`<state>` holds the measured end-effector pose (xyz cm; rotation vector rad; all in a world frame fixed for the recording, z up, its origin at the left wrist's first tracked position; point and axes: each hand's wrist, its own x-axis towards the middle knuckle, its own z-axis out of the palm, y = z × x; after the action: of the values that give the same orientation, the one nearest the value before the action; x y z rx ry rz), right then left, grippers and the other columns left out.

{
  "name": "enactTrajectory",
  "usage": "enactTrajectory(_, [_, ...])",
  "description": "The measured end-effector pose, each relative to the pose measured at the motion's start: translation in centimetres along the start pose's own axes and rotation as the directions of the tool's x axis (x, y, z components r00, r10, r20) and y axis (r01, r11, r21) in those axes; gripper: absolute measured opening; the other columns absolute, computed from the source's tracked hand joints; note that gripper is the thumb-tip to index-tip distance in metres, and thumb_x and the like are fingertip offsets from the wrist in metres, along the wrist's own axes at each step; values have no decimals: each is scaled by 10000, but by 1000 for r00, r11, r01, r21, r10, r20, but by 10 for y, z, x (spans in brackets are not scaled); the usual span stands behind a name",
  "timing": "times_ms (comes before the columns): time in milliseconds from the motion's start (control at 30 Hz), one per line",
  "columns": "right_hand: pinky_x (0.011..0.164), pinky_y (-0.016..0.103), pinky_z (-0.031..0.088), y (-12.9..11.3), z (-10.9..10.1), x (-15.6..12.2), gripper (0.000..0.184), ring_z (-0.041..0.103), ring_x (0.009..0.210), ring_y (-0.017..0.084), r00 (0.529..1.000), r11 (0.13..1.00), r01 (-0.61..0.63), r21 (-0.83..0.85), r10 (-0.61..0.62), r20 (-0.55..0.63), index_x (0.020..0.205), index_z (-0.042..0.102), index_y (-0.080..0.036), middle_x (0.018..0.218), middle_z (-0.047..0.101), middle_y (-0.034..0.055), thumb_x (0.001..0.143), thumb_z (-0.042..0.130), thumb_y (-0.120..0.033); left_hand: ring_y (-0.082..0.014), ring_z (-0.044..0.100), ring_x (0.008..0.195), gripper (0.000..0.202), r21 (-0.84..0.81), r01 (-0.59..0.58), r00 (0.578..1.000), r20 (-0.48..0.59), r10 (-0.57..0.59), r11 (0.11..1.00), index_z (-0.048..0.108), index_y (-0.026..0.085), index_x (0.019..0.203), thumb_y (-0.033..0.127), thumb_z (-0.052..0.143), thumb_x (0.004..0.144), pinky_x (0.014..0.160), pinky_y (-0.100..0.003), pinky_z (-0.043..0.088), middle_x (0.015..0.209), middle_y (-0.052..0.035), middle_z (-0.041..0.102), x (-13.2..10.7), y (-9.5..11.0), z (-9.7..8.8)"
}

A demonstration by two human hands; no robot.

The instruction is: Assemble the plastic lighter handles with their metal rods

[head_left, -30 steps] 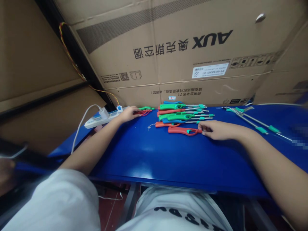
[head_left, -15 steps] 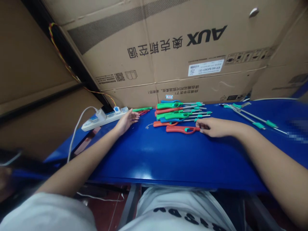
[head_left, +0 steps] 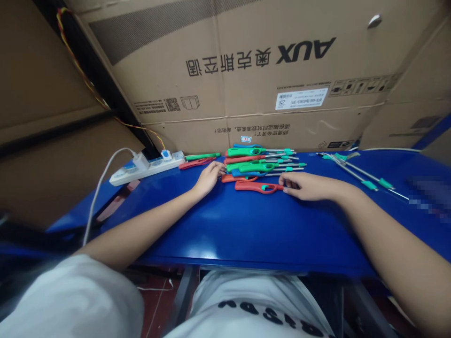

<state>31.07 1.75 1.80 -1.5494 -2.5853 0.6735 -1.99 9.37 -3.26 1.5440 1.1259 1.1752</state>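
Observation:
My right hand (head_left: 301, 185) is closed in a pinch on the barrel end of a red long-necked lighter (head_left: 250, 186). That lighter lies nearest to me, and the hand hides its metal neck. My left hand (head_left: 208, 179) has its fingers stretched out at the handle ends of a stack of lighters, close by an orange lighter (head_left: 230, 178). In the stack are a green lighter (head_left: 255, 166), a blue lighter (head_left: 243, 173) and several others, their metal necks pointing right. Whether the left fingertips touch a handle is hard to see.
A white power strip (head_left: 148, 170) with plugs and a cable lies left on the blue table (head_left: 211, 225). Beside it are a red handle (head_left: 197, 163) and a green one (head_left: 202, 156). Metal rods (head_left: 355, 173) with green tips lie right. A cardboard wall (head_left: 246, 89) stands behind.
My left hand has moved right, from beside the power strip to the handle ends of the stack, uncovering the red handle. My right hand stays on the red lighter. The view has shifted slightly.

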Motion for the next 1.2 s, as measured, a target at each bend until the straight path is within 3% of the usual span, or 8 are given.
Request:
enactTrajectory(200, [622, 291, 385, 1, 0, -1, 203, 530, 698, 188, 1000, 1000, -3, -18, 3, -3, 961, 545, -214, 835, 624, 48, 878, 529, -398, -170, 632, 803, 180, 95, -51, 994, 100, 41, 994, 603, 191, 981, 344, 534, 915, 815, -315, 488, 863, -28, 661, -5, 6, 0])
enactTrajectory(433, [627, 297, 394, 0, -1, -4, 246, 519, 698, 183, 1000, 1000, 23, -4, -23, -16, 958, 558, -203, 846, 622, 54, 871, 539, -432, -161, 583, 702, 189, 304, -98, 995, 60, 83, 948, 579, 198, 905, 314, 441, 963, 738, -299, 458, 767, 1, 620, -16, 12, -4])
enactTrajectory(567, [659, 306, 412, -6, 4, -2, 374, 541, 755, 198, 991, 992, 114, 51, -110, -75, 1055, 591, -199, 907, 634, 65, 862, 593, -520, -188, 597, 832, 155, 441, -177, 984, 48, 174, 880, 588, 192, 922, 294, 473, 943, 837, -331, 464, 887, -27, 649, -26, 21, -7])
enactTrajectory(667, [701, 317, 424, -14, 11, 5, 414, 546, 819, 210, 973, 983, 179, 34, -172, -155, 1036, 591, -193, 970, 623, 85, 869, 603, -571, -210, 597, 951, 170, 564, -395, 908, 120, 401, 725, 596, 176, 979, 284, 468, 949, 912, -364, 471, 1006, -66, 655, -36, 31, -5])
enactTrajectory(767, [690, 315, 416, -22, 19, 10, 386, 534, 807, 208, 958, 977, 214, 22, -206, -202, 980, 578, -188, 938, 605, 80, 871, 626, -555, -221, 595, 1017, 188, 564, -604, 789, 327, 519, 562, 614, 168, 1019, 293, 482, 970, 958, -380, 475, 1042, -83, 661, -51, 44, 4])
enactTrajectory(900, [702, 311, 423, -29, 20, 11, 372, 522, 809, 202, 944, 958, 282, 60, -265, -198, 959, 579, -186, 941, 588, 71, 846, 680, -526, -269, 562, 1218, 383, 536, -700, 707, 613, 353, 472, 564, 162, 1282, 366, 583, 958, 1057, -419, 464, 1297, -133, 623, -77, 56, 26])
enactTrajectory(1033, [725, 310, 436, -33, 17, 7, 370, 533, 849, 206, 952, 956, 280, 85, -265, -156, 992, 601, -187, 983, 581, 71, 823, 717, -495, -295, 552, 1260, 419, 599, -640, 752, 616, 234, 481, 525, 141, 1364, 289, 567, 975, 1069, -451, 476, 1330, -164, 603, -91, 55, 42])
enactTrajectory(1200, [752, 319, 445, -38, 17, 5, 365, 549, 867, 213, 965, 971, 227, 76, -214, -150, 1004, 570, -185, 968, 600, 65, 803, 754, -427, -241, 598, 1114, 296, 525, -653, 742, 587, 323, 546, 600, 142, 1262, 248, 532, 995, 1000, -393, 521, 1154, -124, 632, -89, 48, 45])
